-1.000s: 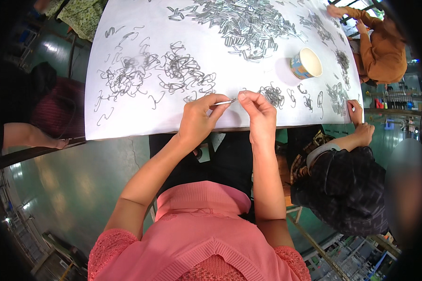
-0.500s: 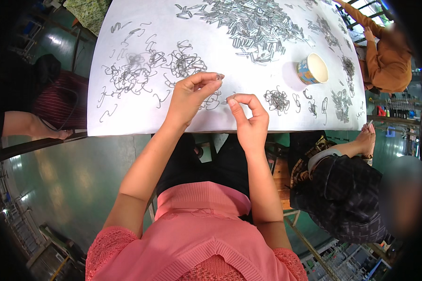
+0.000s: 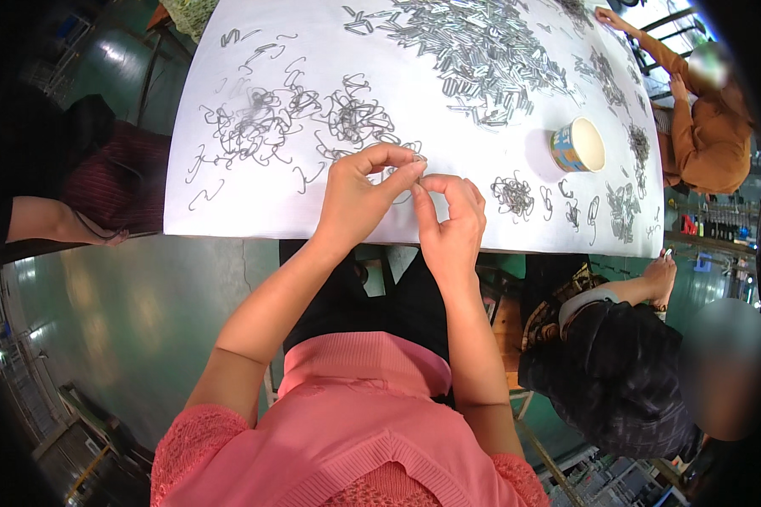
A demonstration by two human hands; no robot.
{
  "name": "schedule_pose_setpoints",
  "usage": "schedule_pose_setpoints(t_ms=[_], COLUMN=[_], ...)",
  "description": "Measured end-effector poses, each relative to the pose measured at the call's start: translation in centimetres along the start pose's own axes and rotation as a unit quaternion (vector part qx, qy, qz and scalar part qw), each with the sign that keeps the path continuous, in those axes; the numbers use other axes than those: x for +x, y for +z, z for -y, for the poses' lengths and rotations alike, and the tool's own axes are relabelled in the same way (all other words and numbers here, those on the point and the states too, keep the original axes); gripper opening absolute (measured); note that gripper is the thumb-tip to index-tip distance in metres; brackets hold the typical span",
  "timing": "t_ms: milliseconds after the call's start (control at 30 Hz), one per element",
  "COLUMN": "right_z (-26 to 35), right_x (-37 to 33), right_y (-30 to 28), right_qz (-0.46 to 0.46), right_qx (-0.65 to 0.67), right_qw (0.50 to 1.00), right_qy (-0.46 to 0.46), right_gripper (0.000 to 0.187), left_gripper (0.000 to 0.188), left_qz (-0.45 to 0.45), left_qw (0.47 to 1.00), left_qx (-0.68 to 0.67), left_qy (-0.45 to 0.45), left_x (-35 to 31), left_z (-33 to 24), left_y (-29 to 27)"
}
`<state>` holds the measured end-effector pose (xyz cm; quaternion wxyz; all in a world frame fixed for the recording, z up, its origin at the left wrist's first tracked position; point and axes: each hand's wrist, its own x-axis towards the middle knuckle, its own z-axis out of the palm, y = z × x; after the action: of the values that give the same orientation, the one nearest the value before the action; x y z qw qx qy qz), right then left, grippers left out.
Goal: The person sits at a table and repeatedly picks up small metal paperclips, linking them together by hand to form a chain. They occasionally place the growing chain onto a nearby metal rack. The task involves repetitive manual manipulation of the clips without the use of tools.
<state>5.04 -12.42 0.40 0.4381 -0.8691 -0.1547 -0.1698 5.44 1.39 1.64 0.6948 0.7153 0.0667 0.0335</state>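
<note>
Just above the near edge of the white-covered table (image 3: 254, 198), my two hands meet at the fingertips. My left hand (image 3: 357, 196) is closed in a pinch on a small shiny metal piece at its thumb and forefinger. My right hand (image 3: 450, 226) pinches against it from the right; what its fingertips hold is mostly hidden. Behind my left hand lies a tangled heap of bent wire hooks (image 3: 355, 117), with another heap of wire hooks (image 3: 249, 127) farther left. To the right of my hands sits a small round pile of wire hooks (image 3: 512, 196).
A large pile of narrow metal clips (image 3: 473, 59) covers the far middle. A paper cup (image 3: 578, 145) stands at the right, near more metal pieces (image 3: 624, 209). Other people sit at the left, right and far right; a co-worker's hand (image 3: 613, 19) touches the far edge.
My hands have come together, the right fingertips now meeting the left ones. The view has shifted slightly, so the table's contents appear farther right.
</note>
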Motion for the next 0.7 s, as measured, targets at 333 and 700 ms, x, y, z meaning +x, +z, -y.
schedule_pose_setpoints(t_ms=[333,700], right_z=[0.0,-3.0], right_x=[1.8,10.0], right_y=[2.3,10.2], right_qz=[0.101,0.165], right_qx=[0.074,-0.106], right_qw=[0.990,0.958], right_qy=[0.063,-0.210], right_gripper=[0.020,0.020], left_gripper=[0.011,0.015], left_qz=[-0.096,-0.144], left_qw=[0.985,0.969], left_qx=[0.061,0.140], left_qy=[0.128,0.147], left_x=[-1.5,-5.8], left_z=[0.3,0.3], left_y=[-4.2,-10.2])
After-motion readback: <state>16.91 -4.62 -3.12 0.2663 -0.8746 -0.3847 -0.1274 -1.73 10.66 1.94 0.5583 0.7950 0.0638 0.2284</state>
